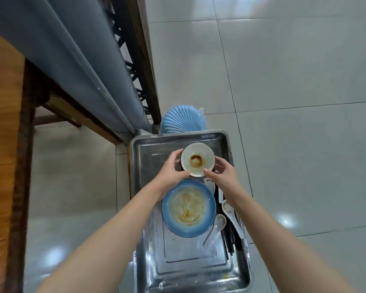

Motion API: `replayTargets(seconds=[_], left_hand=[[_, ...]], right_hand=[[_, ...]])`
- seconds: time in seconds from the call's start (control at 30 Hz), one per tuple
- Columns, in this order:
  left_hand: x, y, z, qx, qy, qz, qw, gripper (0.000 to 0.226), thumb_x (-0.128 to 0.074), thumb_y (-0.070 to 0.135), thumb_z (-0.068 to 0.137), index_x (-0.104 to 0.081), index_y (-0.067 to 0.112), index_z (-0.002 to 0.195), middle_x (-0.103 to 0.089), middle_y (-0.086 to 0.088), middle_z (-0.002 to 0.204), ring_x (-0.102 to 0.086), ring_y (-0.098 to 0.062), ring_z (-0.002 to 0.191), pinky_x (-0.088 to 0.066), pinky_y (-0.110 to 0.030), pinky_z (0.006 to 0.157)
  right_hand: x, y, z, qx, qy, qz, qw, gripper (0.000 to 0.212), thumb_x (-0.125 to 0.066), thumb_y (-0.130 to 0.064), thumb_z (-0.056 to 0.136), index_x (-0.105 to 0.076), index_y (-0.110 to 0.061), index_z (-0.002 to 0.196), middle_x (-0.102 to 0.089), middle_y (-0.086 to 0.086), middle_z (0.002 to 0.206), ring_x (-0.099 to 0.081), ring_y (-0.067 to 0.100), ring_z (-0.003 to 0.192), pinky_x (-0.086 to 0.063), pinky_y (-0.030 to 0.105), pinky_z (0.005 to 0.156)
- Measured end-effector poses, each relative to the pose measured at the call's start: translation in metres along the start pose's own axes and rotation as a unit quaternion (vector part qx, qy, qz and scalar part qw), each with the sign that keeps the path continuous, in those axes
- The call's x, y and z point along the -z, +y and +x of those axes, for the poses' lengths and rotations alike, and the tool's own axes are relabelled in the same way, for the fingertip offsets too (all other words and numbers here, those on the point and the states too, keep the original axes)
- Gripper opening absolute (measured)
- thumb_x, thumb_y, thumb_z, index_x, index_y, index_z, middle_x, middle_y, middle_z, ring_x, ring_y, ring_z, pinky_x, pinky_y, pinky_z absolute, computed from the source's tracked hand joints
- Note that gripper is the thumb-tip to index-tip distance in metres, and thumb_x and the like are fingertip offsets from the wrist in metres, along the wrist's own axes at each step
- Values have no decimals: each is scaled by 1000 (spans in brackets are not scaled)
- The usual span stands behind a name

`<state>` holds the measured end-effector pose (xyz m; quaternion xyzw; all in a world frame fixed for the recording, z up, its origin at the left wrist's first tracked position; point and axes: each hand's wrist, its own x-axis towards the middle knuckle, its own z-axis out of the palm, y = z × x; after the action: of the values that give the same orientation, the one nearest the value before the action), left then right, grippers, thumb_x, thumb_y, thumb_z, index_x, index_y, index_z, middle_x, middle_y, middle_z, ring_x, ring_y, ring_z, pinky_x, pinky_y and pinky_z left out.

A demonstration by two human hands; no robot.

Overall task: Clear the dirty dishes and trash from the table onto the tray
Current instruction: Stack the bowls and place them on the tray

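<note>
Small stained bowl (198,159) is being held at far end of the tray (186,252), w/ left hand (173,169) & right hand (222,172) curled round opposite rim edges. Prob. light, rigid, breakable, greasy inside; outer rim is being judged the safest grip.

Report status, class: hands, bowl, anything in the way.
Left hand and right hand grip white bowl. Bowl over tray far end, contact unclear. Blue plate close behind, not blocking.
</note>
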<state>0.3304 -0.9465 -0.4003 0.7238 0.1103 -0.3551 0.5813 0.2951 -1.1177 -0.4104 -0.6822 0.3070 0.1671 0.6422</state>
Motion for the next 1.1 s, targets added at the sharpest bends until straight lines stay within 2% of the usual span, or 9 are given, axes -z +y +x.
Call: replayTargets(seconds=[0.17,0.27,0.43,0.57,0.67,0.77,0.87,0.97,1.1], left_hand=[[-10,-15,27,3,3,-18,1000,74,-68,-3,81,-34,21,142,-50,-1,132,-50,-7,116,-47,-19,88],[-9,-21,33,7,20,-33,999,74,-66,-5,82,-35,22,142,-51,0,130,-51,-5,114,-47,-18,86],[15,-33,25,4,65,-57,996,71,-63,-14,81,-35,14,140,-54,3,117,-55,22,88,-45,-3,71],[41,-45,17,15,89,-61,994,72,-64,-11,82,-34,20,140,-53,1,126,-53,20,95,-43,-3,75],[55,-54,17,32,93,-65,993,72,-65,-7,82,-35,29,138,-54,7,124,-51,17,101,-43,-8,78],[61,-62,20,52,73,-57,994,76,-66,-5,82,-31,35,136,-54,13,119,-49,24,95,-41,-4,69],[61,-64,22,70,64,-58,994,79,-68,0,83,-26,38,139,-50,9,127,-46,14,103,-37,-8,74],[60,-59,17,82,65,-57,993,85,-69,4,84,-21,35,147,-40,1,145,-39,-4,127,-32,-20,96],[67,-44,0,115,89,-71,987,91,-67,4,86,-11,32,152,-16,-11,159,-25,-25,144,-28,-40,112]], right_hand=[[5,15,26,-16,-6,-4,1000,57,-73,1,80,-52,-10,131,-63,8,119,-61,21,109,-54,37,91],[1,19,37,-13,-15,-12,1000,58,-73,0,79,-51,-11,132,-64,7,119,-62,19,108,-54,38,90],[-26,19,44,0,-49,-37,998,55,-74,-2,78,-53,-15,128,-63,-1,117,-62,10,106,-54,27,89],[-57,18,48,4,-88,-43,995,51,-74,-2,78,-54,-22,121,-62,-8,109,-62,2,99,-52,13,73],[-71,19,50,-7,-96,-46,994,51,-75,-3,78,-54,-23,120,-61,-12,107,-60,-1,97,-52,13,73],[-76,21,52,-19,-96,-53,994,51,-73,0,78,-54,-22,121,-61,-15,103,-61,-2,93,-55,17,74],[-76,21,54,-23,-97,-63,993,50,-73,0,79,-54,-25,118,-61,-16,101,-62,-4,87,-52,12,64],[-77,17,52,-26,-103,-83,991,53,-73,-3,80,-52,-23,124,-58,-19,99,-59,-6,85,-48,7,60],[-74,4,38,-29,-97,-95,990,59,-75,-8,79,-50,-20,131,-61,-12,105,-60,0,94,-51,12,69]])
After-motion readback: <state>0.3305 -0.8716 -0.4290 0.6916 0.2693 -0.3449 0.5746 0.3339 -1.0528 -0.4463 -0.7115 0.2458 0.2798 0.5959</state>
